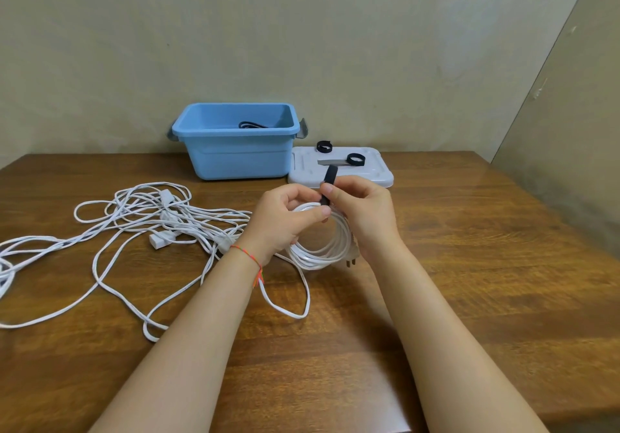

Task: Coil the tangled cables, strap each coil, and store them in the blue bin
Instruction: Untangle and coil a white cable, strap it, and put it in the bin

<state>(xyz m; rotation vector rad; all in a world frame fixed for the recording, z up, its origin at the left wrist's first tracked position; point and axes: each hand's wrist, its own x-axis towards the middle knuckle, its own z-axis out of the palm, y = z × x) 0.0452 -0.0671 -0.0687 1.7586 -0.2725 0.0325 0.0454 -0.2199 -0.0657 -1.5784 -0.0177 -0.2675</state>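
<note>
White coil [322, 248] held above the surface [469, 265], between both hands. Left hand [285, 221] grips its top; right hand [362, 211] pinches the black strap [328, 184] at the coil, fingers curled, loose end standing up. Strapping looks underway, not closed. Blue bin [235, 157] already holds one dark coil [251, 125]. White tangle [134, 231] left uncoiled; two spare straps [355, 159] on the lid [379, 177].
</note>
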